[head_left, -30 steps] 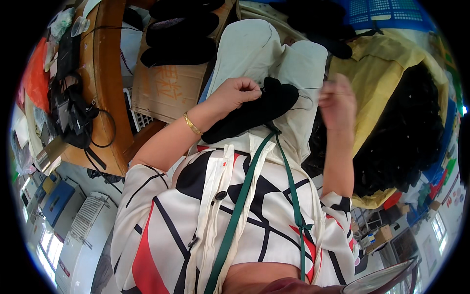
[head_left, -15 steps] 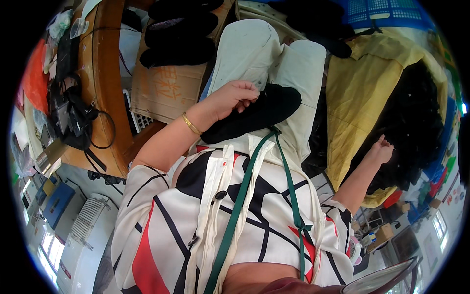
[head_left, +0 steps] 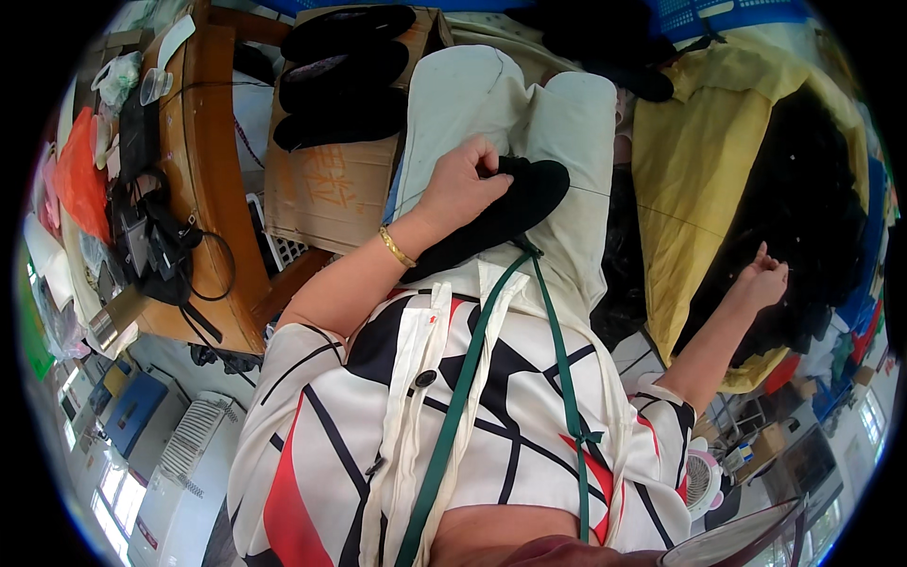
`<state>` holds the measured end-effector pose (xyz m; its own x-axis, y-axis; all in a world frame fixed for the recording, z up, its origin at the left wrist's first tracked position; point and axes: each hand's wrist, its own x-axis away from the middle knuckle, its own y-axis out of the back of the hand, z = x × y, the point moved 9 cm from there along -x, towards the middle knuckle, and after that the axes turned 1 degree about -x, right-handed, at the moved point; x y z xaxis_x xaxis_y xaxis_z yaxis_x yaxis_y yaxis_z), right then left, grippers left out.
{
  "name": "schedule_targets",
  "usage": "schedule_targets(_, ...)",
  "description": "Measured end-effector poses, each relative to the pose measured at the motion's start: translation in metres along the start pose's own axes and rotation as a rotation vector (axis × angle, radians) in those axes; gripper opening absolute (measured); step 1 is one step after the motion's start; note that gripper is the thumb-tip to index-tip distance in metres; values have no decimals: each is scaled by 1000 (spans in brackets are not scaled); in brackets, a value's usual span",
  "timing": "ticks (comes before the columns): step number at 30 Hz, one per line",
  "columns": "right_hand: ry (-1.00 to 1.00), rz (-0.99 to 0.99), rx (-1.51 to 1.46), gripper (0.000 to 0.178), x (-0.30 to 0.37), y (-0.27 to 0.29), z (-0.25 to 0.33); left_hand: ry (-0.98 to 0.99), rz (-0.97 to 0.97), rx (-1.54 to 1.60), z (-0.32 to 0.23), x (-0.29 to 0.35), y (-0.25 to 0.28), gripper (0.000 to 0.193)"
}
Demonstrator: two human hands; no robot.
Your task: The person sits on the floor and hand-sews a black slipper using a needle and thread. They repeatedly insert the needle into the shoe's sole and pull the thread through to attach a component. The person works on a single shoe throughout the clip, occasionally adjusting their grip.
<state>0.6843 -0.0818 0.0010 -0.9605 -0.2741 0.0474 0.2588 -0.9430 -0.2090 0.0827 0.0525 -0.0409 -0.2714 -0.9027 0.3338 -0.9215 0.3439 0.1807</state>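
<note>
A black cloth shoe (head_left: 534, 194) lies across my lap on the pale apron (head_left: 463, 85). My left hand (head_left: 466, 180), with a gold bangle on its wrist, is closed at the shoe's upper edge, thumb and forefinger pinched together. From the shoe a thin dark thread (head_left: 675, 215) runs taut to the right, across the apron and a yellow sack. Out at the right, over the sack's dark contents, my right hand (head_left: 761, 280) is closed in a pinch with one finger partly raised. The thread heads toward it; its end is lost against the black.
Several similar black shoes (head_left: 345, 71) lie on a cardboard box (head_left: 326, 189) at the far left. A wooden table (head_left: 184, 151) stands left, with a black bag (head_left: 151, 241) beside it. The open yellow sack (head_left: 694, 170) holds a black heap; a blue basket (head_left: 727, 14) is behind.
My right hand has moved farther out to the right, and the thread now shows as a straight line. My left hand has shifted slightly, its fingers more bent over the shoe.
</note>
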Motion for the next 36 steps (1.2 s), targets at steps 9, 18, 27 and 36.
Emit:
schedule_targets(9, 338, 130, 446, 11, 39, -19, 33, -4, 34, -5, 17, -4, -7, 36)
schedule_targets(18, 251, 1482, 858, 19, 344, -185, -63, -170, -163, -82, -32, 8, 24, 22)
schedule_targets(27, 541, 1550, 497, 13, 418, -204, 5, 207, 253, 3, -1, 14, -24, 30)
schedule_targets(36, 556, 1537, 726, 8, 407, -240, -23, 491, 365, 611, 15, 28, -14, 7)
